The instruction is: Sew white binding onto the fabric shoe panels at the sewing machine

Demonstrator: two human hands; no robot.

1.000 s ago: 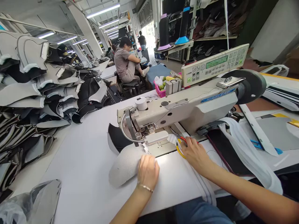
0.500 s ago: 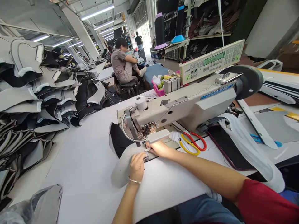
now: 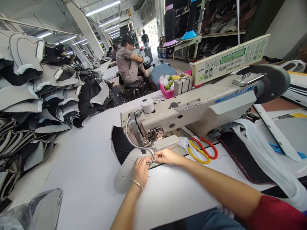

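Note:
A sewing machine (image 3: 187, 111) stands on the white table, its needle area just beyond my fingers. Under its head lies a grey and black fabric piece (image 3: 127, 169). My left hand (image 3: 141, 172), a bracelet on its wrist, is closed on the right edge of that piece. My right hand (image 3: 167, 157) has thumb and fingers pinched at the same edge, close against the left fingertips. Between the two hands shows a thin light strip, partly hidden by the fingers. Scissors (image 3: 202, 150) with red and yellow handles lie right of my right hand.
Stacked grey and black fabric pieces (image 3: 48, 86) fill the left side. A control panel (image 3: 230, 60) stands behind the machine, near a pink basket (image 3: 169, 93) of fruit. A white strap (image 3: 266, 153) hangs at the right. A seated person (image 3: 127, 64) is farther back.
My right hand has drawn back slightly from the needle area toward me, its fingertips now meeting the left ones at the fabric edge. The view has shifted a little.

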